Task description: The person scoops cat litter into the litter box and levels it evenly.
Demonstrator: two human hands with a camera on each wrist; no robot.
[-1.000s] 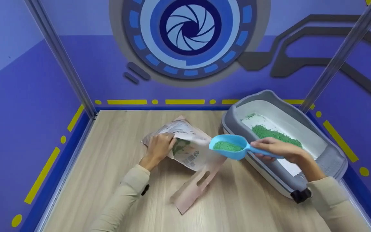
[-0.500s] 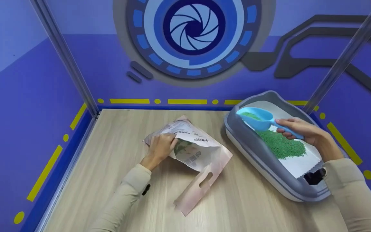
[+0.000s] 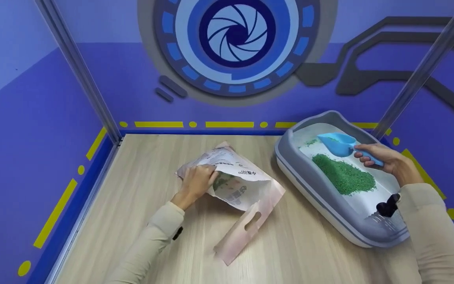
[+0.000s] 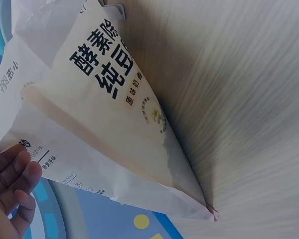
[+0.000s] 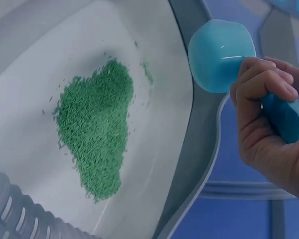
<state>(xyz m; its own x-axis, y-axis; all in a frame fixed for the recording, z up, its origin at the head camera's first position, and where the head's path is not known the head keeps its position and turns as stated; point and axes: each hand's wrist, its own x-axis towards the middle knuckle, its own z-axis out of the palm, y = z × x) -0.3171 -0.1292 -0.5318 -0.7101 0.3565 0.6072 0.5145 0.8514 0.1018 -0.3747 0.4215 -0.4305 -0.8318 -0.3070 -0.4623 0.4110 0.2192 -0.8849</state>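
Observation:
My right hand [image 3: 380, 157] grips the handle of a blue scoop [image 3: 337, 145] above the far part of a grey and white tray [image 3: 306, 191]. Some green bits show inside the scoop in the head view. A heap of green pellets [image 3: 345, 175] lies on the tray's white floor; the right wrist view shows the pellets [image 5: 97, 129] left of the scoop [image 5: 222, 55]. My left hand [image 3: 197, 179] pinches the upper edge of a printed paper bag [image 3: 246, 169], whose mouth gapes toward the tray. In the left wrist view, fingers [image 4: 15, 174] curl at the bag [image 4: 114, 114].
The bag's pink flap with a handle slot [image 3: 239, 238] extends over the wooden table [image 3: 140, 157] toward the near edge. Blue panels [image 3: 105, 86] and metal posts stand around the table. The tray stands at the right, near the back wall.
My right hand has carried the scoop from beside the bag rightward over the tray. The scoop shows fewer green bits, and the heap looks larger. My left hand keeps its grip on the bag.

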